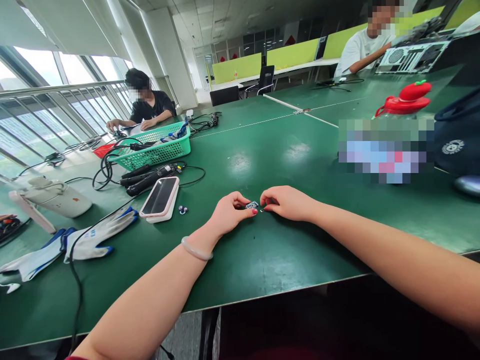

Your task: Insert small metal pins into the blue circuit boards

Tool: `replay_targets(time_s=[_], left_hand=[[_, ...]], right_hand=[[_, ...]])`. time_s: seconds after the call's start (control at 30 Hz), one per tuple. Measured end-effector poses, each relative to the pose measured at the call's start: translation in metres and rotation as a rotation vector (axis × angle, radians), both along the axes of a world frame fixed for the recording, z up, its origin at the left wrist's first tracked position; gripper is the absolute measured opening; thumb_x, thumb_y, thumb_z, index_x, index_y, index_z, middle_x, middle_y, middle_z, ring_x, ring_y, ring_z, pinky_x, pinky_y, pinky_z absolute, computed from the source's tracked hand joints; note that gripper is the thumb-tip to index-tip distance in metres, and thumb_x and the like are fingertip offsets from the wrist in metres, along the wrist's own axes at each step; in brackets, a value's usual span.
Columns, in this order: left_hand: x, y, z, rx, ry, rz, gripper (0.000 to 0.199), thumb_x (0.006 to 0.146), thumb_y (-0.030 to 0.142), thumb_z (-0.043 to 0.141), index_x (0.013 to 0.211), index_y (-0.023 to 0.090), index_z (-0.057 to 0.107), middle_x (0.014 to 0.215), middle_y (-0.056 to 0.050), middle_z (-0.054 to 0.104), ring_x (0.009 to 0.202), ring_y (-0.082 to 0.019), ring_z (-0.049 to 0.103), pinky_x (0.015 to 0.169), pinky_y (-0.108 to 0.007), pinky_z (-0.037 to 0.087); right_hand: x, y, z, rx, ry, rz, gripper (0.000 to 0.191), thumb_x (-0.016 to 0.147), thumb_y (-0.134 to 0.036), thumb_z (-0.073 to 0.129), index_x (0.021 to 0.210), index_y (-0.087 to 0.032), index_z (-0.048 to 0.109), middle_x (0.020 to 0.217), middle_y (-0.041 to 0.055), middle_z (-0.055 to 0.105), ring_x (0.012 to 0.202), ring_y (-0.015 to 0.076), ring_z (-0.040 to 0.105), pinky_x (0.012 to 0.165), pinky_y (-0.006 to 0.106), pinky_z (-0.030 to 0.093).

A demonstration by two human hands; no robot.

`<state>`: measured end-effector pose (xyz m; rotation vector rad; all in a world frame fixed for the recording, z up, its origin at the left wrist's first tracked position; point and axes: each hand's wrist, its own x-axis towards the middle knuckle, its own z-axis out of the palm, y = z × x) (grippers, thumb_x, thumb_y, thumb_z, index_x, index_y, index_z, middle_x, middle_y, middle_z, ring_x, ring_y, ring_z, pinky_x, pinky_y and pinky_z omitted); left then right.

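My left hand (233,212) is closed in a pinch, with the thumb and fingers on a small flat dark piece with white markings (251,205). What kind of piece it is I cannot make out. Close by on the right, my right hand (283,202) has its thumb and fingers curled together, pointing at the left. A tiny pale bit (262,210) shows at its fingertips, too small to name. Both hands rest low over the green table (258,260), a narrow gap between them.
Left of my hands lie a phone (161,197), small dark round objects (183,210), work gloves (101,235) and cables. Farther back stands a green basket (153,152). A red-lidded bottle (403,105) and a dark bag (457,135) stand right. Two people (152,107) sit across.
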<state>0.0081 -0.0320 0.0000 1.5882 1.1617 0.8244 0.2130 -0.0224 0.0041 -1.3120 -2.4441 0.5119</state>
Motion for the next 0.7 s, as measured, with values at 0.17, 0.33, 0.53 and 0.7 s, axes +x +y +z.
replay_targets(time_s=[0.17,0.33,0.53,0.7], left_hand=[[-0.0008,0.0003,-0.0009,0.022,0.036,-0.002,0.03,0.059,0.029,0.079,0.076,0.015,0.058,0.08,-0.003,0.067,0.074,-0.014,0.061,0.073,-0.03,0.045],[0.0002,0.0003,0.0,0.029,0.052,0.004,0.03,0.058,0.028,0.079,0.075,0.015,0.057,0.08,-0.004,0.068,0.075,-0.015,0.061,0.073,-0.03,0.046],[0.0009,0.0009,-0.0016,0.036,0.05,-0.015,0.03,0.059,0.028,0.078,0.075,0.016,0.056,0.08,-0.004,0.068,0.075,-0.015,0.062,0.072,-0.03,0.046],[0.0003,0.0001,-0.001,0.087,0.13,-0.015,0.03,0.059,0.031,0.078,0.075,0.017,0.057,0.081,-0.004,0.068,0.077,-0.016,0.062,0.074,-0.031,0.046]], right_hand=[[0.0038,0.0004,0.0015,0.012,-0.035,-0.035,0.017,0.079,-0.035,0.061,0.075,-0.021,0.068,0.077,0.0022,0.066,0.068,0.0154,0.055,0.061,0.027,0.039],[0.0051,-0.0002,0.0019,-0.031,0.028,0.105,0.02,0.085,-0.028,0.052,0.079,-0.022,0.07,0.08,0.0019,0.067,0.072,0.0147,0.058,0.067,0.026,0.042],[0.0014,-0.0025,0.0001,0.053,-0.026,0.113,0.016,0.081,-0.018,0.056,0.087,-0.024,0.069,0.088,0.0019,0.064,0.077,0.0151,0.059,0.07,0.026,0.042],[-0.002,-0.0056,0.0002,0.073,-0.096,0.11,0.014,0.083,-0.018,0.053,0.079,-0.022,0.066,0.086,0.0013,0.064,0.077,0.0155,0.059,0.068,0.026,0.042]])
